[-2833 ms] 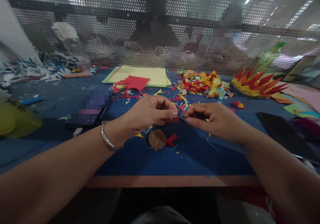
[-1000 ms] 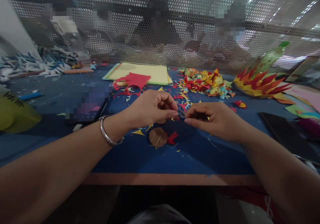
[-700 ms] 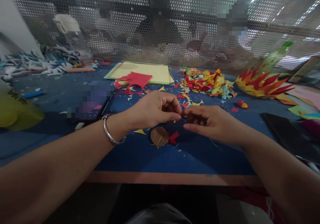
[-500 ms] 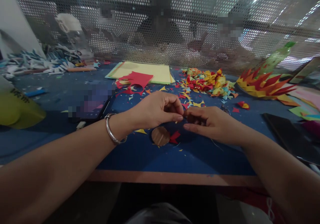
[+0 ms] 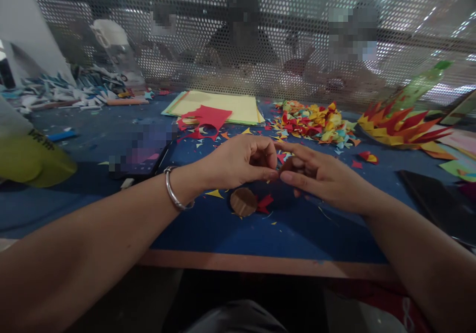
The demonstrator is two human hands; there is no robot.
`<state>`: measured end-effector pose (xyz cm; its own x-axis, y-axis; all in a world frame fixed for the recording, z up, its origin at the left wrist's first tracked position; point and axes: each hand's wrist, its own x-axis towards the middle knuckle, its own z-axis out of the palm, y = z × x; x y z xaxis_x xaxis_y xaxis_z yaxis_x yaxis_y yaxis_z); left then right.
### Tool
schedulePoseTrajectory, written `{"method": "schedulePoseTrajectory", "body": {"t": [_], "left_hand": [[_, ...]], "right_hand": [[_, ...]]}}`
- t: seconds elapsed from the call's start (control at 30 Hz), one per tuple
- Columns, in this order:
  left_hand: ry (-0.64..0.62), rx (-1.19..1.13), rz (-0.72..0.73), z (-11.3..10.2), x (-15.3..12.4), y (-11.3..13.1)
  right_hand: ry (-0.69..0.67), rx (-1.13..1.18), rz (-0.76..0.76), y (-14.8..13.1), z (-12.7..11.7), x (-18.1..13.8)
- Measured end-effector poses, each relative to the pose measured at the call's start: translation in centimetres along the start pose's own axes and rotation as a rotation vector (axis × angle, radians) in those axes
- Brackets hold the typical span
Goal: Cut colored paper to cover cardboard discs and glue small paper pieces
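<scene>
My left hand (image 5: 243,162), with a silver bangle at the wrist, is closed in a pinch above the blue table (image 5: 230,239). Whatever sits between its fingertips is too small and shadowed to name. My right hand (image 5: 320,177) meets it fingertip to fingertip, its index finger reaching over towards the left fingers while the thumb and other fingers curl in. Just below the hands lie a brown round disc (image 5: 243,202) and a folded red paper piece (image 5: 265,204). A yellow paper scrap (image 5: 214,193) rests near the left wrist.
Behind the hands are a paper stack (image 5: 223,100), a cut red sheet (image 5: 211,116) and a pile of folded paper pieces (image 5: 312,120). A flame-coloured paper ring (image 5: 401,127) stands right. Phones (image 5: 145,154) and a dark slab (image 5: 431,199) flank the arms. A perforated metal screen (image 5: 201,30) closes the back.
My right index finger has stretched out and up towards the left fingertips, and the right fingers have spread a little. The whole view has shifted slightly; the table things lie as before.
</scene>
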<state>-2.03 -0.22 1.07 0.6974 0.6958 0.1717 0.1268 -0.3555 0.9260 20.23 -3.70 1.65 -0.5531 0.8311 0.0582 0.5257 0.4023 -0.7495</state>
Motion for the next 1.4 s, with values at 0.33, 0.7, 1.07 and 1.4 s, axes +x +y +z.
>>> {"method": "schedulePoseTrajectory", "body": {"t": [0.33, 0.7, 1.07, 1.4], "left_hand": [[-0.017, -0.067, -0.035, -0.2, -0.1, -0.2], [-0.056, -0.167, -0.074, -0.2, -0.3, 0.4], [0.011, -0.241, -0.162, -0.7, -0.2, -0.1], [0.100, -0.103, -0.132, -0.7, 0.1, 0.3]], "right_hand": [[0.291, 0.164, 0.113, 0.3, -0.5, 0.6], [0.462, 0.032, 0.127, 0.2, -0.5, 0.5], [0.086, 0.055, 0.137, -0.3, -0.8, 0.2], [-0.120, 0.119, 0.203, -0.2, -1.2, -0.2]]}}
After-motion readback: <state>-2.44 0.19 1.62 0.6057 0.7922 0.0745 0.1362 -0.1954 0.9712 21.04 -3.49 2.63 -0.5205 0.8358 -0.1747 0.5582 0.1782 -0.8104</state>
